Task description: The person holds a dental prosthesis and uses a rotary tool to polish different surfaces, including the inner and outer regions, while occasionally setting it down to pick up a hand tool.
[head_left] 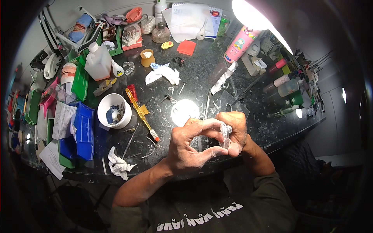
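Note:
Both my hands are raised together over the table's near edge, closed around a small clear plastic dental tray (225, 136). My left hand (192, 141) pinches it between the thumb and a forefinger bent into a ring. From the other side, my right hand (237, 134) grips it with curled fingers, its thumb near the lower end. Part of the tray is hidden by the fingers. Just beyond the hands lie a slim metal tool (207, 106) and clear plastic scraps (218, 105).
To the left stand a white tub (114, 99), an orange toothbrush (142, 114), blue bins (84, 132) and crumpled tissue (119, 163). Farther back are a plastic bottle (98, 61), another clear tray (128, 68) and white cloth (163, 73). A bright lamp (260, 19) hangs above a pink cylinder (241, 44).

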A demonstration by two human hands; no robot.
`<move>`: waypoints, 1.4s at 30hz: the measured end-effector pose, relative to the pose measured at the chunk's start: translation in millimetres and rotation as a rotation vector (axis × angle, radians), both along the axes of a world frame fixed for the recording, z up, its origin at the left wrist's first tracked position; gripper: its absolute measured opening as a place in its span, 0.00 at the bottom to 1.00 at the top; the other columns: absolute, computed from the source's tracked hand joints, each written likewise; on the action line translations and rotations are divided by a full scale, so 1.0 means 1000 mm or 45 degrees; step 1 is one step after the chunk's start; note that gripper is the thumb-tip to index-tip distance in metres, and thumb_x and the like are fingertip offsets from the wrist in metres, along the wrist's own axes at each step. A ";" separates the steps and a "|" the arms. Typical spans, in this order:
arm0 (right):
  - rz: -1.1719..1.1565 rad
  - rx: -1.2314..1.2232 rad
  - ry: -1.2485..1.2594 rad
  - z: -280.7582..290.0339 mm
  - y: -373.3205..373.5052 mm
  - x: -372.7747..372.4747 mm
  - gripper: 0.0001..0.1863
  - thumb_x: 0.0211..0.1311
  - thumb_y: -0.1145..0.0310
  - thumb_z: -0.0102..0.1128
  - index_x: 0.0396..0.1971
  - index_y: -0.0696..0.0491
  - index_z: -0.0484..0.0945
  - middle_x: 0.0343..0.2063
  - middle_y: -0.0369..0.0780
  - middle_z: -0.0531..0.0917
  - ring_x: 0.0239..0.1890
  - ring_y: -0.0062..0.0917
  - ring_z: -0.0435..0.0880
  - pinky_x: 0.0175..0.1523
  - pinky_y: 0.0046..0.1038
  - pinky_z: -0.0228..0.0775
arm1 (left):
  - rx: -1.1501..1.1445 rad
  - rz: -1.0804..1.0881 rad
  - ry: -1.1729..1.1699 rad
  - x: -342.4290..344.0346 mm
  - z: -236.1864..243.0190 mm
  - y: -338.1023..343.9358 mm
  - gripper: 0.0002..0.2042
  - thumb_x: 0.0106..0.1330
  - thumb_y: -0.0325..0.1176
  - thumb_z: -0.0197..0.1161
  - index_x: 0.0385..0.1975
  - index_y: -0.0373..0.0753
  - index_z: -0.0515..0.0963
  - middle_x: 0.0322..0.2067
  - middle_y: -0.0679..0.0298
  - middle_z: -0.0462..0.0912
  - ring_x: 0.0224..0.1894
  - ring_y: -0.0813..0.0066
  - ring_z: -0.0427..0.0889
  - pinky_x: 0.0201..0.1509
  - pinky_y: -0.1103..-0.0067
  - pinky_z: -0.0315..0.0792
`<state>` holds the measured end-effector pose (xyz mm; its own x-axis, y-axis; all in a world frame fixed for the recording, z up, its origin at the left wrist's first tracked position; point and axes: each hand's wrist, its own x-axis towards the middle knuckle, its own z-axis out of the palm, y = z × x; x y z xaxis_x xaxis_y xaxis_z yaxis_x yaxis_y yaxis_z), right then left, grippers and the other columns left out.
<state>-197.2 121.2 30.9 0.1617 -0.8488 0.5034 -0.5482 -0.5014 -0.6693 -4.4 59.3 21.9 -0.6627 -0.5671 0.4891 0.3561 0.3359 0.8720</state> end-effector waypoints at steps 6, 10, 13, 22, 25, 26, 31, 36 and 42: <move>0.007 0.014 0.045 0.004 0.001 0.000 0.48 0.43 0.16 0.50 0.19 0.58 0.69 0.12 0.36 0.67 0.13 0.22 0.71 0.18 0.26 0.61 | 0.012 -0.007 0.015 -0.001 0.001 0.000 0.29 0.48 0.29 0.80 0.51 0.29 0.77 0.35 0.57 0.88 0.45 0.75 0.85 0.56 0.76 0.69; 0.016 0.017 0.004 0.006 0.000 0.003 0.48 0.44 0.16 0.51 0.18 0.57 0.69 0.12 0.35 0.67 0.13 0.21 0.70 0.18 0.26 0.60 | 0.013 0.000 0.010 0.000 0.002 0.000 0.29 0.48 0.29 0.80 0.50 0.29 0.77 0.35 0.57 0.88 0.45 0.75 0.85 0.56 0.76 0.69; -0.006 0.024 -0.007 0.005 0.002 0.004 0.47 0.44 0.17 0.51 0.18 0.57 0.68 0.12 0.35 0.66 0.13 0.21 0.70 0.18 0.26 0.60 | 0.010 -0.004 0.010 -0.001 0.005 0.000 0.28 0.48 0.28 0.80 0.50 0.29 0.77 0.35 0.57 0.88 0.44 0.75 0.85 0.56 0.76 0.69; -0.027 -0.003 -0.031 -0.002 0.002 0.006 0.46 0.47 0.18 0.51 0.18 0.57 0.68 0.12 0.36 0.65 0.12 0.24 0.71 0.18 0.27 0.60 | 0.076 0.082 0.048 -0.004 0.006 0.004 0.26 0.47 0.31 0.80 0.48 0.35 0.80 0.32 0.63 0.89 0.40 0.74 0.83 0.51 0.76 0.70; -0.036 0.008 -0.092 -0.004 0.002 0.007 0.46 0.46 0.18 0.51 0.18 0.57 0.68 0.12 0.37 0.65 0.12 0.25 0.71 0.18 0.28 0.60 | 0.064 0.077 0.045 -0.004 0.002 0.004 0.26 0.47 0.31 0.80 0.48 0.35 0.80 0.31 0.63 0.89 0.41 0.73 0.83 0.51 0.76 0.70; -0.038 0.012 -0.106 -0.004 0.003 0.005 0.46 0.46 0.18 0.51 0.18 0.57 0.69 0.12 0.37 0.65 0.12 0.25 0.71 0.18 0.28 0.60 | 0.063 0.077 0.045 -0.004 0.002 0.004 0.26 0.47 0.31 0.80 0.48 0.35 0.80 0.31 0.63 0.89 0.41 0.73 0.83 0.51 0.76 0.70; -0.035 0.037 0.004 -0.001 0.002 0.001 0.48 0.43 0.16 0.52 0.20 0.58 0.70 0.12 0.37 0.67 0.13 0.26 0.72 0.19 0.28 0.61 | 0.067 0.072 0.021 -0.003 0.001 0.003 0.26 0.46 0.31 0.80 0.48 0.34 0.79 0.32 0.63 0.89 0.41 0.72 0.84 0.51 0.76 0.70; -0.018 0.016 0.005 0.000 0.002 0.000 0.49 0.42 0.16 0.51 0.20 0.58 0.70 0.13 0.37 0.67 0.13 0.26 0.72 0.19 0.28 0.62 | 0.060 0.060 0.010 -0.003 0.002 0.003 0.26 0.46 0.31 0.80 0.48 0.34 0.79 0.32 0.62 0.89 0.41 0.72 0.84 0.51 0.76 0.70; -0.014 0.039 -0.012 -0.004 0.004 0.002 0.48 0.43 0.16 0.51 0.20 0.58 0.70 0.12 0.37 0.67 0.13 0.25 0.71 0.19 0.28 0.61 | 0.009 0.010 0.010 -0.001 0.001 0.000 0.28 0.48 0.28 0.80 0.50 0.30 0.78 0.34 0.58 0.88 0.42 0.76 0.84 0.54 0.77 0.70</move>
